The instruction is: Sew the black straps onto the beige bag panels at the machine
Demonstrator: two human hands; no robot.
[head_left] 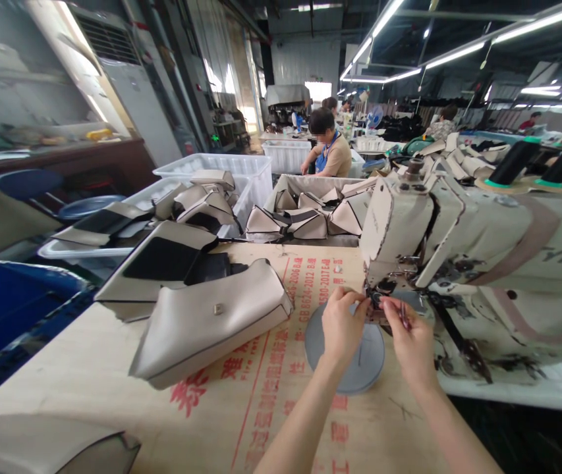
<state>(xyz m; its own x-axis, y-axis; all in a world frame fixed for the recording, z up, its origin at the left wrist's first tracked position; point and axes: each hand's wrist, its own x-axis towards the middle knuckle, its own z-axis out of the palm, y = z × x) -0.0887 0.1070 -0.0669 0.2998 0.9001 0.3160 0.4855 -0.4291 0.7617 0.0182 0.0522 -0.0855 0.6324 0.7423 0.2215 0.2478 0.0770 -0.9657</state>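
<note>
My left hand point(344, 322) is at the needle area of a sewing machine point(409, 230), thumb and forefinger pinched together. Whatever lies between those fingertips is too small to make out. Close on its right, my right hand point(412, 339) is closed too, fingertips near the needle. A small slim dark object point(404, 315) shows among its fingers, its kind unclear. Below both hands is a round grey disc point(344, 355) on the board. To the left rests a beige bag piece point(211, 316) with dark edging and a small metal fitting.
Another beige piece with a black panel point(157, 263) lies behind, and one more point(48, 444) sits at the front left. White plastic bins point(255, 191) hold several similar pieces. Black thread cones point(512, 161) stand at right. A co-worker point(333, 148) sits beyond the bins.
</note>
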